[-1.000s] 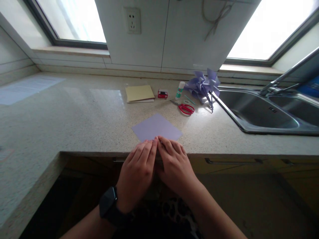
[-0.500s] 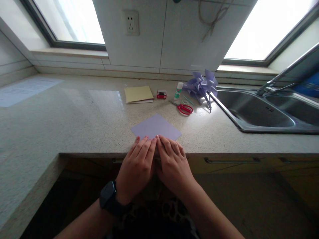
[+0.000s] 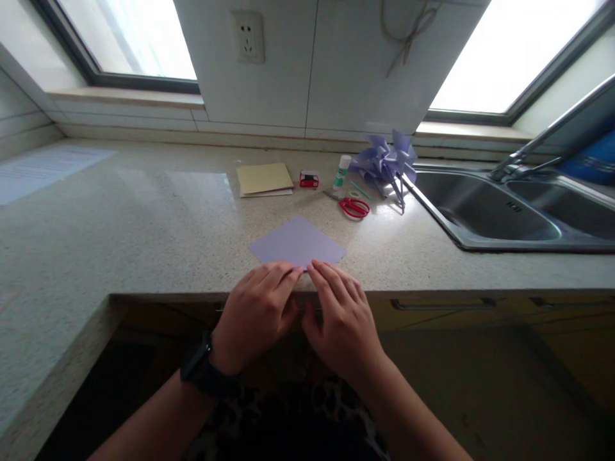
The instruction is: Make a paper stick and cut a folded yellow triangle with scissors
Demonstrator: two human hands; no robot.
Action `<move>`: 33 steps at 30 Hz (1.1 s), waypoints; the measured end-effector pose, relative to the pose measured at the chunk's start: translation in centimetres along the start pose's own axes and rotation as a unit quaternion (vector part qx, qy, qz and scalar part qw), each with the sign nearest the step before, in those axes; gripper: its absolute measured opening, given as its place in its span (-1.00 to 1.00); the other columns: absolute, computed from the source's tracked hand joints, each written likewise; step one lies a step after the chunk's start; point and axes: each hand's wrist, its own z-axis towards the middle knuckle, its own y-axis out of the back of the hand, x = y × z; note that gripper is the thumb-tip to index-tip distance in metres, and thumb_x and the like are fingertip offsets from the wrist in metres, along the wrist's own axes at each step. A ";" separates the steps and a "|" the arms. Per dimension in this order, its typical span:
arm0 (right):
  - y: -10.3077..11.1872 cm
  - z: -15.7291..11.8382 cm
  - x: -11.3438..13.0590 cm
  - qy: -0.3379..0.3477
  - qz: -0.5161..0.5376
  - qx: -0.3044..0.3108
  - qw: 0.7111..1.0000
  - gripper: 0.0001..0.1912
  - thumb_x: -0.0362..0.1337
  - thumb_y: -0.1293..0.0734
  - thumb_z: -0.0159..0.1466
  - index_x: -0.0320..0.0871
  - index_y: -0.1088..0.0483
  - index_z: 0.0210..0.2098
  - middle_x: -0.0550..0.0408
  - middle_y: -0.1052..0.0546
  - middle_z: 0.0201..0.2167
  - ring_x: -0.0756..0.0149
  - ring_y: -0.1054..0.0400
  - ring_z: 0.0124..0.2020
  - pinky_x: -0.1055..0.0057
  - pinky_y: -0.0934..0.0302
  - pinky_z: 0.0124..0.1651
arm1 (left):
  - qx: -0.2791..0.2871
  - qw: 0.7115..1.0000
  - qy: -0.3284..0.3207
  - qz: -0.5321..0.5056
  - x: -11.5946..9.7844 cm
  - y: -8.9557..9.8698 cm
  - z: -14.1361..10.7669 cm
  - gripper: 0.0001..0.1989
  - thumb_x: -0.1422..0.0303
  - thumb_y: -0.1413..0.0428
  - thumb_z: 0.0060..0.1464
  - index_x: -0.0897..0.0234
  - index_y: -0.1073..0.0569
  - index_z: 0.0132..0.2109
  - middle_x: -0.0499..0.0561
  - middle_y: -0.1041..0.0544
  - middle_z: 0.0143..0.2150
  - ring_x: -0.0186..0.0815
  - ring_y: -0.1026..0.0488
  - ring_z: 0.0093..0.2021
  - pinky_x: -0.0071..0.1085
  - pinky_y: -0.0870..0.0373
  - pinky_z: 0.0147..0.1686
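A kitchen, by its sink (image 3: pixel 485 205), faucet (image 3: pixel 509 168) and countertop (image 3: pixel 158 230).

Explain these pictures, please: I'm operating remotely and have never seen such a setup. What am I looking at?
There's no machine: these are a person's bare left hand and right hand, seen by one head-worn camera looking forward and down. Both hands' fingers touch the near part of a purple paper on the counter; how firmly they grip it is hidden. Behind it lie yellow paper, a small red box, a standing glue stick, red-handled scissors and purple pinwheels, beside the sink.
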 end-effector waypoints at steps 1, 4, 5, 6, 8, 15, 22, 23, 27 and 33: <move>-0.2 0.1 0.2 0.007 -0.002 0.021 1.000 -0.40 -0.34 -0.25 0.27 -0.31 -0.24 0.30 -0.12 -0.35 0.31 0.07 -0.17 0.33 0.09 -0.03 0.38 | 0.011 1.000 -0.006 -0.006 0.2 0.3 0.2 -0.56 0.44 -0.11 0.17 0.35 -0.41 0.19 0.17 -0.48 0.14 -0.04 -0.40 0.13 -0.05 -0.38 0.17; -0.9 0.2 0.7 0.006 -0.015 0.058 0.998 -0.31 -0.28 -0.26 0.26 -0.36 -0.18 0.35 -0.14 -0.27 0.37 0.07 -0.10 0.39 0.11 0.06 0.44 | 0.040 0.999 -0.014 -0.015 0.7 0.9 0.8 -0.63 0.42 -0.11 0.17 0.35 -0.43 0.13 0.16 -0.49 0.09 -0.05 -0.41 0.07 -0.09 -0.39 0.14; -1.0 0.3 0.8 0.001 -0.020 0.063 0.998 -0.31 -0.27 -0.26 0.27 -0.37 -0.17 0.36 -0.14 -0.25 0.37 0.07 -0.09 0.39 0.12 0.07 0.45 | 0.047 0.999 -0.014 -0.014 0.8 1.1 0.9 -0.63 0.42 -0.11 0.17 0.35 -0.43 0.13 0.16 -0.48 0.09 -0.05 -0.41 0.06 -0.09 -0.39 0.13; -1.2 0.3 0.8 -0.003 -0.026 0.066 0.997 -0.30 -0.27 -0.25 0.27 -0.38 -0.16 0.37 -0.15 -0.24 0.38 0.07 -0.08 0.40 0.11 0.08 0.45 | 0.051 0.999 -0.014 -0.013 0.9 1.2 1.0 -0.62 0.41 -0.11 0.17 0.35 -0.43 0.14 0.17 -0.47 0.09 -0.05 -0.41 0.06 -0.08 -0.39 0.13; -1.3 0.4 0.9 -0.008 -0.033 0.074 0.997 -0.29 -0.25 -0.24 0.28 -0.39 -0.12 0.38 -0.16 -0.19 0.40 0.07 -0.05 0.42 0.10 0.10 0.46 | 0.056 0.998 -0.016 -0.011 1.0 1.2 1.1 -0.58 0.40 -0.11 0.17 0.36 -0.41 0.17 0.18 -0.45 0.12 -0.03 -0.39 0.08 -0.06 -0.37 0.14; -1.0 1.6 1.2 -0.030 -0.032 0.105 0.993 -0.21 -0.23 -0.24 0.26 -0.33 -0.03 0.43 -0.10 -0.17 0.42 0.11 -0.03 0.43 0.12 0.21 0.49 | 0.050 0.998 -0.028 0.000 1.3 1.3 1.5 -0.54 0.29 -0.17 0.16 0.38 -0.42 0.16 0.19 -0.44 0.08 0.00 -0.35 0.11 0.02 -0.25 0.23; -1.2 2.0 1.1 -0.035 -0.020 0.122 0.992 -0.12 -0.21 -0.27 0.19 -0.36 0.02 0.44 -0.14 -0.08 0.44 0.10 0.11 0.48 0.12 0.26 0.50 | 0.073 0.997 -0.024 -0.010 1.4 1.1 2.0 -0.51 0.26 -0.16 0.17 0.44 -0.38 0.17 0.28 -0.40 0.10 0.01 -0.36 0.09 -0.03 -0.37 0.16; -1.2 2.0 1.1 -0.034 -0.018 0.124 0.992 -0.11 -0.22 -0.27 0.18 -0.37 0.02 0.44 -0.14 -0.08 0.44 0.10 0.12 0.48 0.12 0.27 0.50 | 0.074 0.997 -0.024 -0.007 1.4 1.1 2.0 -0.51 0.25 -0.15 0.17 0.44 -0.38 0.17 0.29 -0.39 0.10 0.02 -0.36 0.09 -0.01 -0.36 0.16; -1.2 2.4 0.8 -0.030 -0.013 0.130 0.991 -0.07 -0.21 -0.29 0.15 -0.37 0.02 0.44 -0.16 -0.07 0.45 0.06 0.12 0.48 0.10 0.27 0.51 | 0.080 0.996 -0.027 0.010 1.6 1.0 2.4 -0.48 0.20 -0.14 0.19 0.47 -0.38 0.18 0.30 -0.39 0.11 0.04 -0.36 0.11 0.00 -0.35 0.18; -1.1 2.6 0.4 -0.013 -0.011 0.123 0.992 -0.08 -0.31 -0.27 0.13 -0.37 0.05 0.45 -0.14 -0.13 0.43 0.08 0.04 0.45 0.13 0.22 0.50 | -0.001 0.998 -0.023 0.062 0.3 0.3 1.1 -0.41 0.20 -0.11 0.21 0.52 -0.31 0.26 0.37 -0.37 0.20 0.12 -0.31 0.21 0.05 -0.29 0.24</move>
